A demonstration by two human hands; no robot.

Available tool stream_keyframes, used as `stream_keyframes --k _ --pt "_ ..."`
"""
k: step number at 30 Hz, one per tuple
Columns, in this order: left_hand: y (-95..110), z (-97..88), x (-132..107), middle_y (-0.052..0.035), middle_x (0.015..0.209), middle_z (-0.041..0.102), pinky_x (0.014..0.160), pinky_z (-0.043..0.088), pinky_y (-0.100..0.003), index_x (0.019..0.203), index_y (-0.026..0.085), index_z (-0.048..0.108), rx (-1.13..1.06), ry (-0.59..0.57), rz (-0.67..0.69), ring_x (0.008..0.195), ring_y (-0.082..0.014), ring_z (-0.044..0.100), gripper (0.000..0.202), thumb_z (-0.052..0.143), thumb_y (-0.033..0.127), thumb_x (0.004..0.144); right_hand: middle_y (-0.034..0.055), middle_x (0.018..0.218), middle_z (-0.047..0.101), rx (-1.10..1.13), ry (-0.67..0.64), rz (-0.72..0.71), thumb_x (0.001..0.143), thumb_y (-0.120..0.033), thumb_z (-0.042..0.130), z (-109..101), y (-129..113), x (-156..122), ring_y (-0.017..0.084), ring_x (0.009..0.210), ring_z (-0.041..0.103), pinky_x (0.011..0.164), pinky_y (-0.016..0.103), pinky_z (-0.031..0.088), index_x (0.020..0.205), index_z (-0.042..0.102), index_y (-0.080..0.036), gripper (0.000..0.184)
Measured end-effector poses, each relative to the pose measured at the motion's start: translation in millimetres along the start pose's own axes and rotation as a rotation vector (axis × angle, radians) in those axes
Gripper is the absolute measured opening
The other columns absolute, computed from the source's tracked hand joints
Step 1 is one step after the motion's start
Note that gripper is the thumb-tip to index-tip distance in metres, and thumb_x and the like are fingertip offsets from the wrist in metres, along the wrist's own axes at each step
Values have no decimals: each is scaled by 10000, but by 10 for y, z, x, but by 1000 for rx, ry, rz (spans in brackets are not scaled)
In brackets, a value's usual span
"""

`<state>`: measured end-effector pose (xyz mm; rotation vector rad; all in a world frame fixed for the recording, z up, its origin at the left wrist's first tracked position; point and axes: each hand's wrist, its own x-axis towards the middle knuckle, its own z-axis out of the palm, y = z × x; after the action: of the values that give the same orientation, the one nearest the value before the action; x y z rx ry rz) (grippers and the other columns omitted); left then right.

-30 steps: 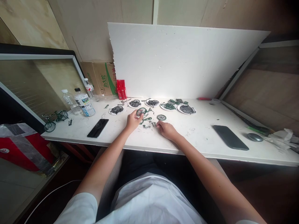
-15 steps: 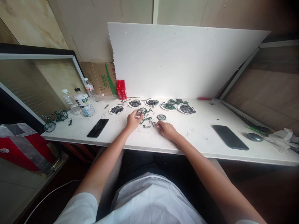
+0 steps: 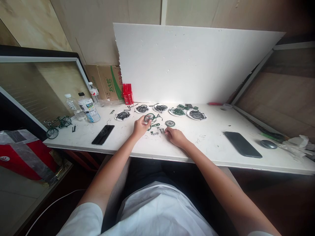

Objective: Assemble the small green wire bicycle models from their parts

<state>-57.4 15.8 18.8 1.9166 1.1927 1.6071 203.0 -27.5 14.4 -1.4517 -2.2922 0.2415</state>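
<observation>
My left hand is closed on a partly built green toy bicycle, which has one spoked wheel at its left end. My right hand rests low over the table, thumb and fingers pinched together; whether a small part is between them I cannot make out. Just beyond its fingertips lies a loose spoked wheel. Between the hands are a green part and several tiny dark and grey pieces on the white tabletop.
Several white plates stand in a row at the back, among them a plate of dark parts and a plate of green parts. A complete toy bicycle, bottles and a phone are left; a dark phone and mouse right.
</observation>
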Motion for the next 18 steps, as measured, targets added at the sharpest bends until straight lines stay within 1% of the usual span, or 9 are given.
stream_keyframes --k 13,18 --pt "40 -7 -8 -70 954 787 689 569 -257 1081 192 744 -2 -5 -6 800 -184 728 285 726 440 941 97 1056 804 -10 -5 14 1062 -210 509 -10 -14 5 237 843 704 736 290 423 1130 668 -206 173" --pt "28 -5 -6 -71 965 789 692 570 -257 1098 193 750 -1 -3 -3 795 -180 724 291 726 437 942 104 1058 801 -25 -14 21 1027 -161 519 -19 -19 3 238 834 697 732 295 419 1127 656 -198 173"
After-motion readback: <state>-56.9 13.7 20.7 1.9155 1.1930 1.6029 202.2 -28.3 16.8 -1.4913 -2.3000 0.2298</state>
